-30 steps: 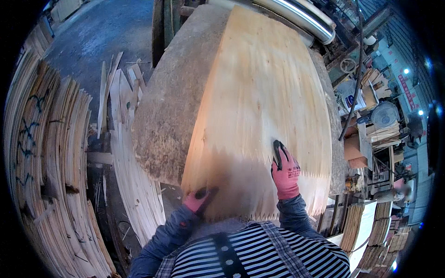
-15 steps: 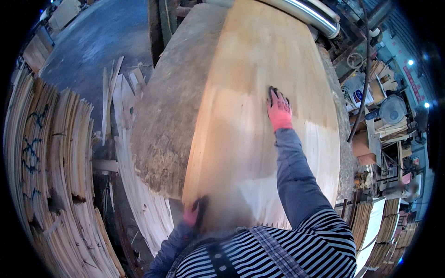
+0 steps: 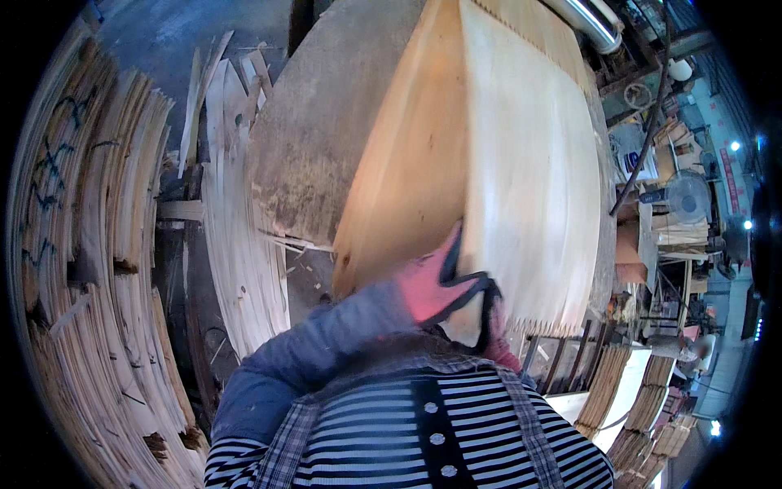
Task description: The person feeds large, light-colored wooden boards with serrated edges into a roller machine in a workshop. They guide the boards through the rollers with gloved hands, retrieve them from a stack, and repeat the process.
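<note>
A pale wood veneer sheet [image 3: 533, 163] with a ragged near edge lies over a tan veneer sheet [image 3: 411, 138], its left edge raised. My left hand [image 3: 428, 285], in a pink and black glove, reaches across my front. Its thumb and fingers straddle the pale sheet's edge at the near left corner. Close beside it, in front of my chest, is my right hand [image 3: 498, 334] in a matching glove. It is by the sheet's near edge, and its dark fingers almost meet those of my left hand. Blur hides the exact grip of my right hand.
A worn grey-brown board [image 3: 318, 130] lies under the sheets. Stacked veneer [image 3: 98, 269] stands at the left, with loose strips [image 3: 240, 220] beside it. A shiny metal roller [image 3: 590, 24] crosses the far end. On the right are a fan [image 3: 688, 197] and bundled veneer [image 3: 611, 383].
My right hand has come back from the middle of the sheet to my chest. My left hand has moved right to meet it. The pale sheet's left edge now stands raised.
</note>
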`<action>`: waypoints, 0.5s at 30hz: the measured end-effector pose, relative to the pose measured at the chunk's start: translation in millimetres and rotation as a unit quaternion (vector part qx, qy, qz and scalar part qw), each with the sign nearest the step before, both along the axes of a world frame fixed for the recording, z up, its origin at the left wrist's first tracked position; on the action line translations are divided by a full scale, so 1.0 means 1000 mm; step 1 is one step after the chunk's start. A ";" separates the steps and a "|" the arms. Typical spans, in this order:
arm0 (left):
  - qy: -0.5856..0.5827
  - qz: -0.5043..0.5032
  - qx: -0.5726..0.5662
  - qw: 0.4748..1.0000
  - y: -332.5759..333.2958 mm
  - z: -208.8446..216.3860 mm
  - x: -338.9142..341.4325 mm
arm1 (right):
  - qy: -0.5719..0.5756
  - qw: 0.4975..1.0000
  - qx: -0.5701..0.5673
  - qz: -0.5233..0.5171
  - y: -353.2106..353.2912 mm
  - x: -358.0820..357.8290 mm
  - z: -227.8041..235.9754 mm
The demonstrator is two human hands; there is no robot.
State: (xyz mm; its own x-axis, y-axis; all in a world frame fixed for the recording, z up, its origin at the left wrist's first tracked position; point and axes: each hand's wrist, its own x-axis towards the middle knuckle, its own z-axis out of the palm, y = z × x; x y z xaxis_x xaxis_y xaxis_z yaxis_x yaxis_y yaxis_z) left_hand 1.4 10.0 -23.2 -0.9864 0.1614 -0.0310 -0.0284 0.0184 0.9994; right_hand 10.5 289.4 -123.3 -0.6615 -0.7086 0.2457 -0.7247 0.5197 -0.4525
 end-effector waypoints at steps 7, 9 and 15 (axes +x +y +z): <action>0.023 -0.038 0.402 0.914 0.001 -0.008 0.019 | 0.172 0.964 -0.092 -0.182 0.012 0.056 0.098; 0.039 0.128 0.034 0.990 -0.016 -0.044 0.024 | 0.150 0.980 -0.033 -0.123 0.020 0.058 0.103; -0.100 0.183 -0.382 0.900 -0.018 -0.118 0.031 | 0.082 0.985 -0.004 -0.154 -0.042 -0.007 0.133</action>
